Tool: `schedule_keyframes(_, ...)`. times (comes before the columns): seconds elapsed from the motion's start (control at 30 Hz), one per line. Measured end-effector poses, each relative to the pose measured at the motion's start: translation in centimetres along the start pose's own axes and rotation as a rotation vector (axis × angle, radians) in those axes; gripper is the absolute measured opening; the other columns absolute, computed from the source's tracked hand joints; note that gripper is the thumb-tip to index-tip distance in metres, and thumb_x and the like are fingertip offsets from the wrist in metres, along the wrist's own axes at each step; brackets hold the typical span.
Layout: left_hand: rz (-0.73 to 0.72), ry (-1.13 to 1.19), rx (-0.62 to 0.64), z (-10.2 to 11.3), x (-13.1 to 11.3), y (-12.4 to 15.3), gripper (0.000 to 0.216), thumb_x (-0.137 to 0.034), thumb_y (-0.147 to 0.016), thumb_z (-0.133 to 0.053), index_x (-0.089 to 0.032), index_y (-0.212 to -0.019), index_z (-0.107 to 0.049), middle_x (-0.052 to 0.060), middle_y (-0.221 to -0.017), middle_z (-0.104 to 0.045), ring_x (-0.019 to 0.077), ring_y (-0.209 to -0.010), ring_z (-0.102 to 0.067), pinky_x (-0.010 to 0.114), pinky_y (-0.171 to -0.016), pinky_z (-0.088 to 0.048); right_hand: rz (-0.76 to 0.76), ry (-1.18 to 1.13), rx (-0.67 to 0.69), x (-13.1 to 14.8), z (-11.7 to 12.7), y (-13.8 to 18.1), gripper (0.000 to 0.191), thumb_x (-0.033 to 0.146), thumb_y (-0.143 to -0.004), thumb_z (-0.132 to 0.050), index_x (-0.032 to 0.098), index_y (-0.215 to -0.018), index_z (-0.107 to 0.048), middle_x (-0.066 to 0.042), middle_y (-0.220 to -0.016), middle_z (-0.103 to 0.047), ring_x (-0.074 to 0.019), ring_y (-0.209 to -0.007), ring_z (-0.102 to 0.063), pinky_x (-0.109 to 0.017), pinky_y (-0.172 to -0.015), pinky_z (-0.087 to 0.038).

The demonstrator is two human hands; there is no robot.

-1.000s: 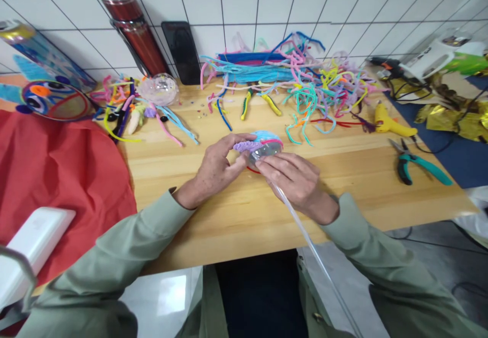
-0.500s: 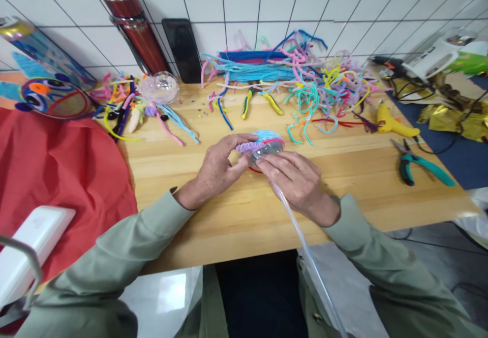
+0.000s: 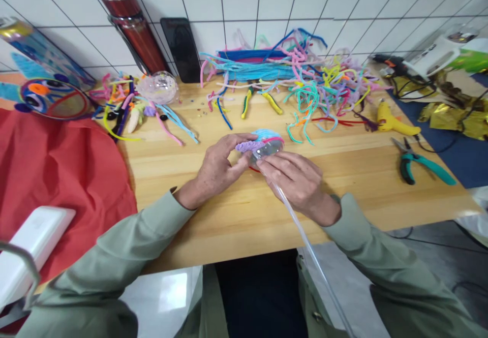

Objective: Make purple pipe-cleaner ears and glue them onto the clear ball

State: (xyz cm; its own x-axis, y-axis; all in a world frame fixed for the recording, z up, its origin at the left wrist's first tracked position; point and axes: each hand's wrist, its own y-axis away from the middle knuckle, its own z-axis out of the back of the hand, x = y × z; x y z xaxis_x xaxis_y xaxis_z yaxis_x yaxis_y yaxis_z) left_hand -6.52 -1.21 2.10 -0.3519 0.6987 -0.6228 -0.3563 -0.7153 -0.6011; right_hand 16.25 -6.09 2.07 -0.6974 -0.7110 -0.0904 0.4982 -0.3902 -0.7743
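Note:
Over the middle of the table, a small clear domed ornament trimmed with light blue, purple and pink pipe cleaner is between my hands. My left hand grips its purple side between thumb and fingers. From the right, my right hand is closed at the lower edge, pinching a clear plastic tube that runs down past the table edge toward my lap. The tube's upper end is hidden by the fingers. A bit of red edging shows under the ornament.
Pipe cleaners are heaped at the back, with yellow-handled pliers before them. To the right are a yellow glue gun and teal pliers. A red flask, a phone and red cloth occupy the left.
Almost nothing differs. Both hands keep their hold on the ornament and the tube, and the view has shifted very slightly.

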Motion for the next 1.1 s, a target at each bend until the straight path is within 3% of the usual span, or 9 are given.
schedule_keyframes(0.77,0.050,0.047,-0.002,0.0,0.1,0.1,0.029,-0.020,-0.098,-0.066,-0.021,-0.126,-0.074,0.008,-0.129,-0.083,0.0230,-0.120,-0.079,0.038,-0.110,-0.062,0.059,0.066,-0.002,1.1,-0.3,-0.6,0.015,0.014,-0.102,-0.076,0.025,-0.113,-0.079,-0.001,-0.109,-0.086,-0.0207,-0.107,-0.073,-0.037,-0.088,-0.059)
schedule_keyframes(0.9,0.054,0.031,0.004,0.1,0.0,0.1,0.031,-0.019,-0.096,-0.065,-0.021,-0.126,-0.073,0.008,-0.130,-0.083,0.0225,-0.120,-0.079,0.037,-0.109,-0.062,0.052,0.064,-0.019,1.2,-0.6,-0.5,0.013,0.014,-0.100,-0.078,0.022,-0.111,-0.079,-0.002,-0.107,-0.085,-0.0213,-0.106,-0.071,-0.038,-0.089,-0.057)
schedule_keyframes(1.1,0.084,0.013,0.012,0.1,0.1,0.0,0.030,-0.021,-0.096,-0.067,-0.021,-0.125,-0.073,0.008,-0.129,-0.083,0.0226,-0.119,-0.079,0.038,-0.109,-0.062,0.059,0.052,0.052,1.5,-0.6,-0.3,0.016,0.015,-0.104,-0.073,0.027,-0.113,-0.079,-0.001,-0.111,-0.084,-0.0198,-0.110,-0.070,-0.040,-0.096,-0.054)
